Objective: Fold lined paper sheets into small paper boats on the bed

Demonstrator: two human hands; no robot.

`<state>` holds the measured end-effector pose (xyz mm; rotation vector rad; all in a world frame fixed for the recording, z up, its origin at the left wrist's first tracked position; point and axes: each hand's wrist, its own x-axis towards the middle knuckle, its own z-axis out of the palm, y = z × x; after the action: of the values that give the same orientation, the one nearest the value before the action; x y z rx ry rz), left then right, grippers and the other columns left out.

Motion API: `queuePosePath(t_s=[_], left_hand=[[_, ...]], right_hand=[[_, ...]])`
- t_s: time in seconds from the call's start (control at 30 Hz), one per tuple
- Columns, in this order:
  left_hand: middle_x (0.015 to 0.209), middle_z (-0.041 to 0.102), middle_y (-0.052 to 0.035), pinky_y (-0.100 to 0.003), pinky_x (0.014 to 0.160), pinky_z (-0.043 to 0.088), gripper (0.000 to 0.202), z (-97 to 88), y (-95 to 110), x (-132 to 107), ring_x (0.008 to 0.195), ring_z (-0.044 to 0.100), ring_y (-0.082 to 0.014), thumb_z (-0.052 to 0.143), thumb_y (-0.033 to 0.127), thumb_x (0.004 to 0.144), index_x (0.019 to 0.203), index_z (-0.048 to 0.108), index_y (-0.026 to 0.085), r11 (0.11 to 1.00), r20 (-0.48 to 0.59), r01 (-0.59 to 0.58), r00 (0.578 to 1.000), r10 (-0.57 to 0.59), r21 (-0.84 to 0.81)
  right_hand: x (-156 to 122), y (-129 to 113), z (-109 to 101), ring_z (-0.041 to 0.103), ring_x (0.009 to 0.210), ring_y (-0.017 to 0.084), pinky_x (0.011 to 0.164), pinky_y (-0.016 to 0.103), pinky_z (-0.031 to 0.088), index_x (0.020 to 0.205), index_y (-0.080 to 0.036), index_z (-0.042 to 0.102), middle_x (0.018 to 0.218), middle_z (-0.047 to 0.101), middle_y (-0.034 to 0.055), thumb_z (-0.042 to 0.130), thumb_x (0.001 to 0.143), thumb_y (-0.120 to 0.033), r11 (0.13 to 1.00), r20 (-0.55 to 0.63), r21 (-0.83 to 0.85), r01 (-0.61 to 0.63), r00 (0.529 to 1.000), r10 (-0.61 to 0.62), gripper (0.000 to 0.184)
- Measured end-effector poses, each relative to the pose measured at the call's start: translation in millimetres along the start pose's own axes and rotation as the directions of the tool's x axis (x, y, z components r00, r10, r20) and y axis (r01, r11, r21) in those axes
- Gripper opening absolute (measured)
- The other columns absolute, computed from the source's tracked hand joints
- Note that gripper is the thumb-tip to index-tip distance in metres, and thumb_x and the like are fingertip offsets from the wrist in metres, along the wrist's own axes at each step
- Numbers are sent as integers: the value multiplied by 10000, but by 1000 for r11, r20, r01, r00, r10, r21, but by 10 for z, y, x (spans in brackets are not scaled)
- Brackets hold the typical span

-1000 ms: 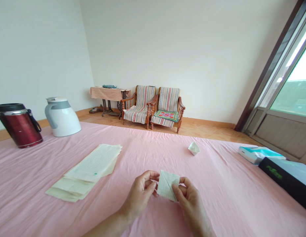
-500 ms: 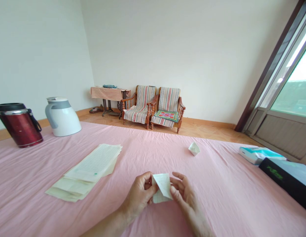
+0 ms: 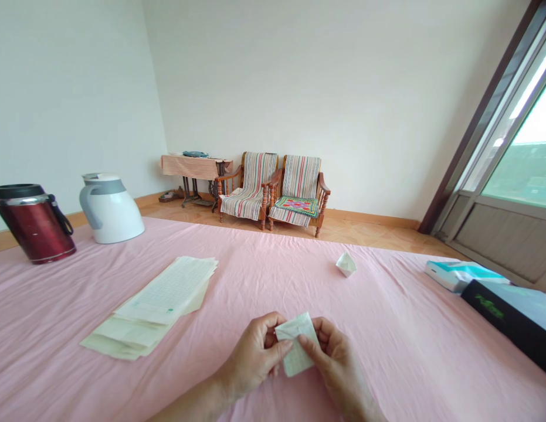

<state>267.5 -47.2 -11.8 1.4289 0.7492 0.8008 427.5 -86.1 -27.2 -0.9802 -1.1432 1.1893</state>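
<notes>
A small folded piece of pale squared paper (image 3: 298, 358) is held between both hands, low over the pink cloth. My left hand (image 3: 257, 354) pinches its left side, thumb on top and fingers behind. My right hand (image 3: 336, 357) grips the right side, its thumb pressed on the face of the paper; its other fingers are partly hidden behind. Farther off to the right sits a small folded paper boat shape (image 3: 346, 265). A stack of squared paper sheets (image 3: 167, 293) lies to the left of my hands.
The pink cloth (image 3: 237, 258) covers the surface. At the left stand a dark red thermos mug (image 3: 35, 225) and a white-and-grey jug (image 3: 112, 211). To the right lie a blue-and-white packet (image 3: 461, 274) and a black box (image 3: 501, 313). Two wooden armchairs (image 3: 301, 181) stand beyond.
The folded paper has turned and tilted, and its loose triangular flap now lies flat. My right hand has closed from spread fingers onto the paper, its thumb moving onto the face.
</notes>
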Motion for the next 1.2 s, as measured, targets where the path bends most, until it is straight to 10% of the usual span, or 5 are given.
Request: queuePosePath(t_s=[0.73,1.0,1.2], left_hand=[[425,443,50,-177,335,259,522,-52,-101,40,328,432,-98,408,641,859,641,486,174,957,-43,31,999,-19,287],[901,611,-26,-209,680,430,231,-123,3,-36,779,564,-142,649,135,742,969,636,175,814,-118,-166,954,275,556],[847,587,-2,-186,613,408,293,-118,-34,-44,694,545,-114,597,8,675,906,648,180,793,-98,-127,968,229,595]], right_hand=[[44,83,-11,367,543,98,490,218,303,669,-176,502,585,404,-41,481,864,-559,951,-22,-310,1,1000,-8,430],[174,76,-112,455,610,127,560,240,349,728,-176,594,662,495,-21,539,778,-237,803,40,-591,74,997,-62,96],[139,91,-278,559,835,179,746,294,441,1078,-198,593,936,596,37,556,667,-156,758,10,-636,143,984,-177,415]])
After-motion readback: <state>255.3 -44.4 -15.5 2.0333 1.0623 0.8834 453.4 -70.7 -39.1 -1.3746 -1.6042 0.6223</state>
